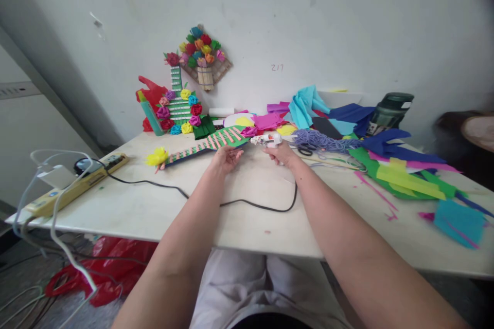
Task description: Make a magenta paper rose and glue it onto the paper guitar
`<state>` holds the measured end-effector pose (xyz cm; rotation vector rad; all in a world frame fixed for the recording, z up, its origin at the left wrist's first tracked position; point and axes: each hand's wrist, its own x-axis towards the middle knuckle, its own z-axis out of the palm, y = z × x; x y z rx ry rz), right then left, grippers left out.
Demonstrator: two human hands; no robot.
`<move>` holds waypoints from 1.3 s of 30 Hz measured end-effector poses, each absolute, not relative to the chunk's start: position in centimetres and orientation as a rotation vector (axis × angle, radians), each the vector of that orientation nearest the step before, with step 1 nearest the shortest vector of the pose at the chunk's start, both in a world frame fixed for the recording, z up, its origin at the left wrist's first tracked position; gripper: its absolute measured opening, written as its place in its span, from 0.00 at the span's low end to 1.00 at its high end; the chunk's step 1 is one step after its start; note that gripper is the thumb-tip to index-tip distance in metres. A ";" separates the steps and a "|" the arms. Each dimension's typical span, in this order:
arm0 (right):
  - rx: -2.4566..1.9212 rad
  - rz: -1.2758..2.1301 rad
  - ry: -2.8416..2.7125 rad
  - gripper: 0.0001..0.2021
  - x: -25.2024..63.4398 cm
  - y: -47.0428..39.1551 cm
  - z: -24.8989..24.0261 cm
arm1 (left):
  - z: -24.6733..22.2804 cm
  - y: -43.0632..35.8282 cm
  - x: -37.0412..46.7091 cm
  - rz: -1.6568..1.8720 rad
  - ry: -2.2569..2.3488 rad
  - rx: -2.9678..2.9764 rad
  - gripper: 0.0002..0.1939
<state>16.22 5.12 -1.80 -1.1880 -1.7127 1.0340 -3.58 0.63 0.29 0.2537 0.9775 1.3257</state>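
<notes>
My right hand [280,154] is wrapped round a white glue gun [267,139], its nozzle pointing left near a magenta paper flower [249,132]. That flower sits at the wide right end of a green guitar-shaped craft piece [208,144] with pink and white strips. At the piece's narrow left end is a yellow paper flower [157,156]. My left hand [227,158] is at the lower edge of the craft piece, palm partly up with fingers curled; whether it grips the edge is too small to tell.
A black cord [247,201] loops across the table [247,231]. A yellow power strip [77,185] lies at left. Behind stand a flowered green craft [180,108] and a glue bottle [151,115]. Purple yarn [322,141], scissors [304,150], coloured paper [409,180] and a dark bottle [389,113] are at right.
</notes>
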 end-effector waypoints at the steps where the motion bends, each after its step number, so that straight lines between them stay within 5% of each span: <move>1: -1.178 1.044 -1.699 0.10 16.3 5.2 -1.8 | 0.3 0.6 -3.6 1.296 1.033 0.304 0.17; 7: -1.154 1.050 -1.632 0.10 16.6 5.2 -1.6 | 0.3 0.4 -4.0 1.121 1.412 0.943 0.05; 14: -1.143 1.068 -1.642 0.10 17.2 5.1 -1.5 | 0.0 0.5 -6.5 1.309 2.021 1.887 0.06; 20: -1.173 1.106 -1.661 0.08 17.3 4.9 -1.3 | -1.9 1.9 -9.3 1.065 1.934 2.306 0.10; 39: -1.170 1.097 -1.780 0.12 16.9 4.6 -1.2 | -4.5 5.2 -10.6 1.466 1.536 2.338 0.10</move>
